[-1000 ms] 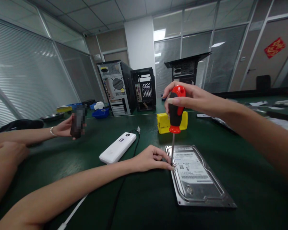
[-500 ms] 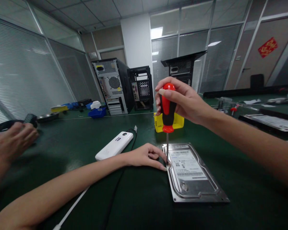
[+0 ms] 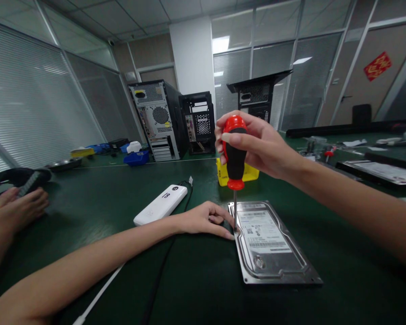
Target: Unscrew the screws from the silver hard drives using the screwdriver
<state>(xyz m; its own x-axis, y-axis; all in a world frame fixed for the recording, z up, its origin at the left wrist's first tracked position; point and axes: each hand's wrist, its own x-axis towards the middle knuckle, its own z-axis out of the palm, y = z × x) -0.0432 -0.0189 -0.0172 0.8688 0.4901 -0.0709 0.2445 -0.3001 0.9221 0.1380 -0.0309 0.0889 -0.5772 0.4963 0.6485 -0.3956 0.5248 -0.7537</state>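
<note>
A silver hard drive [image 3: 265, 239] with a white label lies flat on the dark green table. My right hand [image 3: 257, 142] is closed around the red and black handle of a screwdriver [image 3: 236, 158]. Its shaft points down, nearly upright, with the tip at the drive's left edge. Low beside that edge, my left hand [image 3: 206, 220] has its thumb and forefinger against the drive, one on each side of the screwdriver tip; the remaining fingers are curled. The exact spot under the tip is too small to make out.
A white power bank [image 3: 161, 205] with a cable lies left of my left hand. Behind the screwdriver is a yellow bin [image 3: 223, 174]. Computer cases [image 3: 159, 122] stand at the back. Another person's hands [image 3: 18, 207] hold a dark object at left. Another drive [image 3: 382, 171] lies right.
The screwdriver handle has turned, showing more black towards me, and my right fingers have shifted on it. My left hand and the drive stay put. The other person's hands moved slightly.
</note>
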